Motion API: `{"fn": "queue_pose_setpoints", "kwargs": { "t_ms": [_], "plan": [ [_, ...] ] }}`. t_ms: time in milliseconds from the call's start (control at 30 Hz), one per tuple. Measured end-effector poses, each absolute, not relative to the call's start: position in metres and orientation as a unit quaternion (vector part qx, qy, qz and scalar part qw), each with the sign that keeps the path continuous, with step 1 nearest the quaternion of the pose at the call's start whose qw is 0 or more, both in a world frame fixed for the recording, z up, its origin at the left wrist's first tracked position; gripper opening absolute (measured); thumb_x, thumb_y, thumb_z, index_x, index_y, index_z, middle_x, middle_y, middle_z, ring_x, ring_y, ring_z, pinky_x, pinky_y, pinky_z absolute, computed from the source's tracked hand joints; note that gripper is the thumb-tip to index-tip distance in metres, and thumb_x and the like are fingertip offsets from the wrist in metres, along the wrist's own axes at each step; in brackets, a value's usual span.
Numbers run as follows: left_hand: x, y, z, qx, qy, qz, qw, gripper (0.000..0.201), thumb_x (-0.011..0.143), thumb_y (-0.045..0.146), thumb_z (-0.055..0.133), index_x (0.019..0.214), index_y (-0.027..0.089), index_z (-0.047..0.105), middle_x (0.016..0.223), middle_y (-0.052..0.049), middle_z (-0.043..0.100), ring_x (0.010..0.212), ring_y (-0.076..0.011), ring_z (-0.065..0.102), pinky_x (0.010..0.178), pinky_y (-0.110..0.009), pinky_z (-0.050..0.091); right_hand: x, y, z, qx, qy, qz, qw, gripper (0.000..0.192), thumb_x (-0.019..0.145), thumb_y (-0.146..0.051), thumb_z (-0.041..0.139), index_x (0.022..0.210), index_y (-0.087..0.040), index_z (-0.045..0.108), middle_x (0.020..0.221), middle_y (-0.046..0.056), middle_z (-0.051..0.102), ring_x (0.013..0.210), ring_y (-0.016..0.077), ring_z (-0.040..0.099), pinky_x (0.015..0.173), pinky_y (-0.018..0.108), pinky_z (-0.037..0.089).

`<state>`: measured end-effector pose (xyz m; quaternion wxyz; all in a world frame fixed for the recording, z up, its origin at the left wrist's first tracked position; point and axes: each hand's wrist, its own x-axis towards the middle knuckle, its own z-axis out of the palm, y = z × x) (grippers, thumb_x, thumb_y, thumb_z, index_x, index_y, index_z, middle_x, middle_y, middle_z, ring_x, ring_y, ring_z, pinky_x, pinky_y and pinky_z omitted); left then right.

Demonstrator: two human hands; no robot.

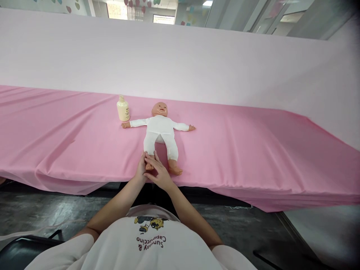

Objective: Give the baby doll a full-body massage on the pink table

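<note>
A baby doll [160,125] in a white cloth body lies on its back on the pink cloth, arms spread, feet toward me. My left hand [141,168] is closed round the outer side of the doll's lower leg on the left of the view. From the other side, my right hand [160,174] wraps the same ankle, its fingers crossing in front of the shin. The bare foot [149,166] shows between my hands. The doll's other foot [175,169] lies free beside my right hand. Some of my left fingers are hidden behind the leg.
A cream pump bottle [123,108] stands upright near the doll's outstretched hand on the left. Pink cloth [239,150] covers the table and hangs over its front edge. Behind rises a white partition [180,63]. A black chair [25,249] is at lower left.
</note>
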<state>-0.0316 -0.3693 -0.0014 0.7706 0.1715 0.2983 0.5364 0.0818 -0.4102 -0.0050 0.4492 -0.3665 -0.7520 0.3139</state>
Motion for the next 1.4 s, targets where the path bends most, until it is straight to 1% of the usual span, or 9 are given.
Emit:
{"fn": "queue_pose_setpoints", "kwargs": {
  "t_ms": [167, 333, 467, 633, 767, 933, 1000, 1167, 1400],
  "plan": [
    [-0.031, -0.370, 0.009, 0.048, 0.266, 0.551, 0.789, 0.033, 0.098, 0.033, 0.052, 0.075, 0.015, 0.066, 0.066, -0.003, 0.070, 0.061, -0.0110, 0.068, 0.069, -0.019, 0.057, 0.082, -0.409, -0.009, -0.373, -0.729, 0.343, 0.460, 0.049, 0.097, -0.027, 0.058, 0.146, -0.034, 0.054, 0.158, -0.001, 0.047, 0.160, 0.0211, 0.016, 0.131, 0.049, 0.025],
    [-0.028, -0.374, 0.017, 0.059, 0.262, 0.553, 0.789, 0.044, 0.104, 0.034, 0.040, 0.083, 0.012, 0.072, 0.079, -0.008, 0.076, 0.074, -0.0136, 0.072, 0.079, -0.022, 0.057, 0.084, -0.409, -0.012, -0.393, -0.703, 0.351, 0.478, 0.056, 0.098, -0.030, 0.057, 0.152, -0.035, 0.045, 0.161, -0.001, 0.042, 0.158, 0.0214, 0.021, 0.130, 0.047, 0.026],
    [-0.026, -0.376, 0.019, 0.096, 0.258, 0.548, 0.790, 0.035, 0.103, 0.029, 0.043, 0.097, 0.011, 0.073, 0.093, -0.008, 0.079, 0.088, -0.0147, 0.074, 0.089, -0.024, 0.055, 0.084, -0.410, -0.010, -0.395, -0.704, 0.341, 0.481, 0.060, 0.098, -0.029, 0.056, 0.155, -0.036, 0.039, 0.166, -0.003, 0.032, 0.159, 0.0208, 0.019, 0.131, 0.046, 0.022],
    [-0.030, -0.375, 0.015, 0.090, 0.259, 0.530, 0.803, 0.041, 0.104, 0.037, 0.044, 0.100, 0.009, 0.073, 0.089, -0.007, 0.078, 0.081, -0.0136, 0.073, 0.084, -0.023, 0.056, 0.081, -0.412, -0.006, -0.365, -0.720, 0.320, 0.495, 0.058, 0.096, -0.020, 0.058, 0.151, -0.033, 0.047, 0.158, -0.001, 0.046, 0.155, 0.0200, 0.032, 0.132, 0.047, 0.023],
    [-0.034, -0.373, 0.010, 0.083, 0.250, 0.518, 0.814, 0.060, 0.103, 0.055, 0.037, 0.092, 0.008, 0.073, 0.082, -0.010, 0.075, 0.076, -0.0154, 0.072, 0.080, -0.025, 0.057, 0.080, -0.412, -0.010, -0.381, -0.686, 0.326, 0.528, 0.046, 0.091, -0.020, 0.065, 0.136, -0.029, 0.064, 0.146, 0.004, 0.061, 0.144, 0.0221, 0.051, 0.124, 0.045, 0.041],
    [-0.035, -0.375, 0.017, 0.086, 0.267, 0.481, 0.830, 0.074, 0.103, 0.063, 0.021, 0.089, 0.009, 0.071, 0.072, -0.010, 0.070, 0.066, -0.0168, 0.068, 0.072, -0.028, 0.058, 0.081, -0.411, -0.011, -0.378, -0.629, 0.302, 0.609, 0.015, 0.092, -0.022, 0.064, 0.095, -0.025, 0.079, 0.107, 0.005, 0.080, 0.110, 0.0215, 0.075, 0.108, 0.043, 0.057],
    [-0.034, -0.376, 0.020, 0.081, 0.262, 0.495, 0.825, 0.072, 0.104, 0.060, 0.022, 0.095, 0.007, 0.071, 0.080, -0.012, 0.073, 0.074, -0.0172, 0.071, 0.078, -0.027, 0.059, 0.081, -0.410, -0.008, -0.390, -0.628, 0.276, 0.614, 0.017, 0.091, -0.022, 0.067, 0.103, -0.026, 0.077, 0.111, 0.006, 0.079, 0.113, 0.0215, 0.073, 0.111, 0.045, 0.054],
    [-0.032, -0.375, 0.020, 0.056, 0.242, 0.508, 0.825, 0.060, 0.104, 0.053, 0.032, 0.125, 0.007, 0.065, 0.100, -0.013, 0.077, 0.095, -0.0184, 0.073, 0.092, -0.026, 0.058, 0.079, -0.408, -0.004, -0.408, -0.672, 0.256, 0.562, 0.053, 0.085, -0.022, 0.074, 0.137, -0.027, 0.063, 0.147, 0.008, 0.060, 0.143, 0.0244, 0.052, 0.125, 0.048, 0.039],
    [-0.033, -0.372, 0.006, 0.099, 0.233, 0.501, 0.827, 0.052, 0.105, 0.045, 0.036, 0.114, 0.005, 0.069, 0.094, -0.013, 0.076, 0.097, -0.0187, 0.074, 0.096, -0.025, 0.056, 0.079, -0.407, -0.015, -0.426, -0.679, 0.224, 0.554, 0.040, 0.084, -0.022, 0.076, 0.123, -0.028, 0.073, 0.137, 0.008, 0.067, 0.132, 0.0240, 0.060, 0.119, 0.046, 0.047]
  ]
}}
